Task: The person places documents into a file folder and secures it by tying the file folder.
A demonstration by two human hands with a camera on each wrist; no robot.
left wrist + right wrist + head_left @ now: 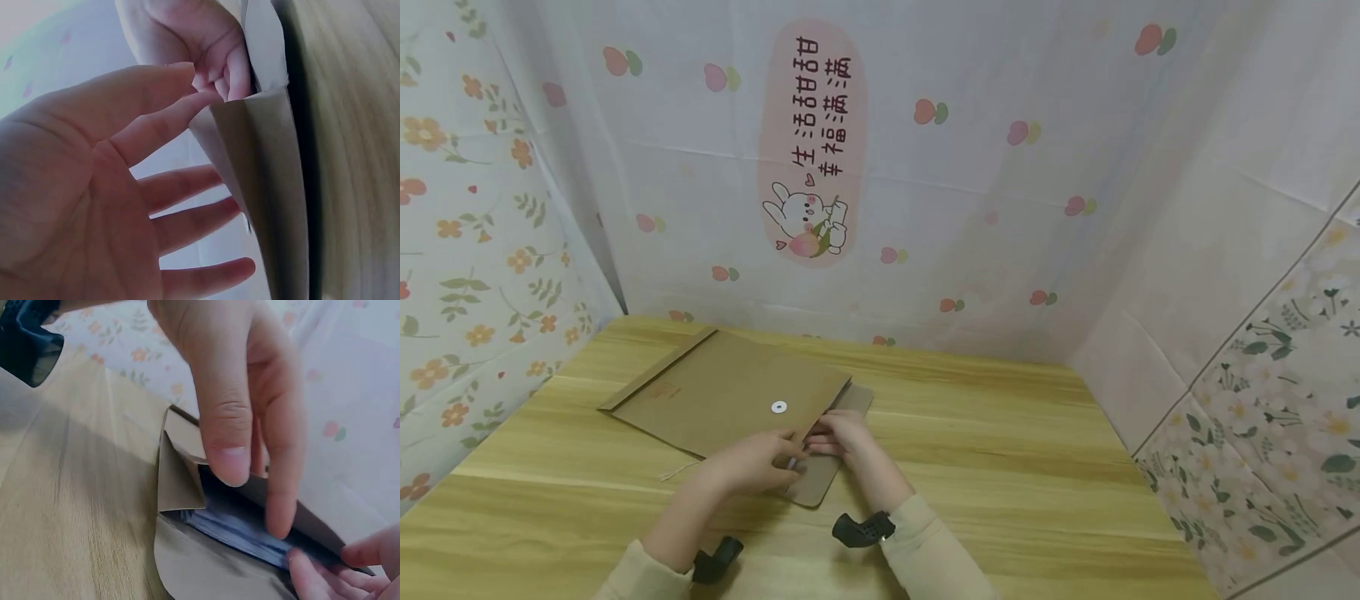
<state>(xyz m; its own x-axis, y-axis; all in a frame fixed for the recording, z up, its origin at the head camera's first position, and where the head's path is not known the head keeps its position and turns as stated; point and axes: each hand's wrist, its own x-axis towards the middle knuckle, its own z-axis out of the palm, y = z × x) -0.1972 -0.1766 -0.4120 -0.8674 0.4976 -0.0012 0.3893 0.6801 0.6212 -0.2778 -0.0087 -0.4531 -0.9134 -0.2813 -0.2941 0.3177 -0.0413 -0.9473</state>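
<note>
A brown kraft document envelope lies on the table with its flap folded out toward the person. A stack of white papers sits inside the mouth. My left hand is at the near left end of the mouth, fingers spread. In the left wrist view, its fingertips come right up to the envelope's folded side. Nothing shows between its thumb and forefinger. At the other end of the mouth is my right hand, its extended fingers touching at the papers' edge.
The wooden table carries the envelope left of centre. A white button is on the envelope, and a thin string trails from its near side. Patterned cloth hangings stand behind and at both sides. Black wrist cameras are worn on both wrists.
</note>
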